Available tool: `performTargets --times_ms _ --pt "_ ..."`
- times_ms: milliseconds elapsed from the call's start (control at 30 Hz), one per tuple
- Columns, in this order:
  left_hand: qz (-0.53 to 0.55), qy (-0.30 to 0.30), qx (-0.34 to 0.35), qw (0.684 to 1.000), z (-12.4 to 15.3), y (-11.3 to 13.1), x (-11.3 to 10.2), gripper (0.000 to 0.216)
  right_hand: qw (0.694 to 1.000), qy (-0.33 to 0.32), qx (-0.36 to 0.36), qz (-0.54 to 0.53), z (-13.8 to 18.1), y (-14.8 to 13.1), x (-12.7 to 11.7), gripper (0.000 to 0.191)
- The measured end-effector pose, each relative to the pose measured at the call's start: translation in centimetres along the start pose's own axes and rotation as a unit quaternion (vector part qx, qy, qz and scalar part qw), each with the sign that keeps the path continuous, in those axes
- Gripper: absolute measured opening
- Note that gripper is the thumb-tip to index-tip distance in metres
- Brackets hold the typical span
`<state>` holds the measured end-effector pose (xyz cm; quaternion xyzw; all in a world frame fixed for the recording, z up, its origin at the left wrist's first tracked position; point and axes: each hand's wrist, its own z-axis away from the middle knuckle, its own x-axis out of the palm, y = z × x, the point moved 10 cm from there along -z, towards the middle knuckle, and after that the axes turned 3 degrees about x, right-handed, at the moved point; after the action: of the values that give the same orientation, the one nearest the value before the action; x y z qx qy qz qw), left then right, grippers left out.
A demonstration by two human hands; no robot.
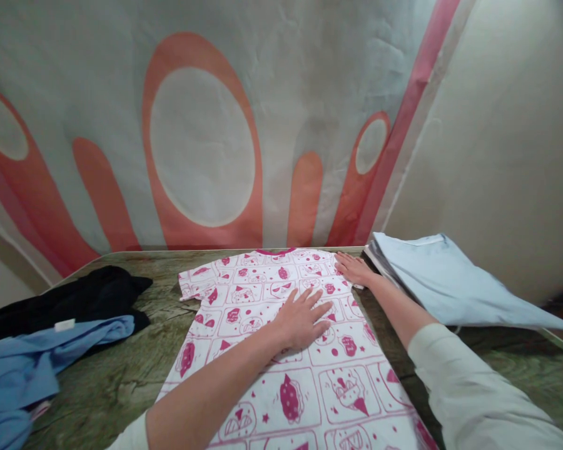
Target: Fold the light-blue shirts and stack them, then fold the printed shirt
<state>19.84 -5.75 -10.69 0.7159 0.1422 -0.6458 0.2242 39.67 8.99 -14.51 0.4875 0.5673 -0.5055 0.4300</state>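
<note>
A white T-shirt with pink cartoon prints [281, 350] lies flat on the table, collar toward the wall. My left hand [303, 319] rests palm down on the shirt's middle with fingers spread, holding nothing. My right hand [354, 269] lies flat on the shirt's far right shoulder area, fingers stretched out, close to a folded pale blue garment [445, 281].
The greenish wood-grain table [107, 381] meets a wall with a white cloth bearing orange-red shapes [201, 144]. A black garment [70, 300] and a crumpled blue garment [32, 362] lie at the left. The folded pale blue pile sits at the right.
</note>
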Motion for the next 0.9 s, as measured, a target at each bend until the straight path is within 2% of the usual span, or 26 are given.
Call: performTargets --times_ms 233,400,567,633,767,900 --pt "-0.003 -0.005 0.003 1.000 -0.1 0.1 -0.1 0.054 0.995 0.099 0.020 -0.007 0.8 -2.4 -3.5 0.033" --pt "0.000 0.003 0.002 1.000 -0.1 0.0 0.2 0.055 0.988 0.148 0.017 -0.039 4.3 -3.1 -5.2 0.032" --pt "0.001 0.008 0.004 1.000 -0.1 0.0 0.0 0.055 0.981 0.154 0.055 -0.106 8.9 0.6 -6.5 0.023" --pt "-0.003 0.008 0.002 1.000 -0.1 0.0 0.0 0.055 0.979 0.134 0.056 -0.140 10.1 1.4 -6.6 0.023" --pt "-0.009 0.008 0.000 1.000 -0.1 0.1 -0.1 0.054 0.980 0.076 0.047 -0.177 10.8 0.7 -5.7 0.028" --pt "-0.010 -0.002 -0.006 1.000 -0.1 0.2 0.0 0.054 0.985 0.103 0.023 -0.135 10.6 -0.3 -5.7 0.022"
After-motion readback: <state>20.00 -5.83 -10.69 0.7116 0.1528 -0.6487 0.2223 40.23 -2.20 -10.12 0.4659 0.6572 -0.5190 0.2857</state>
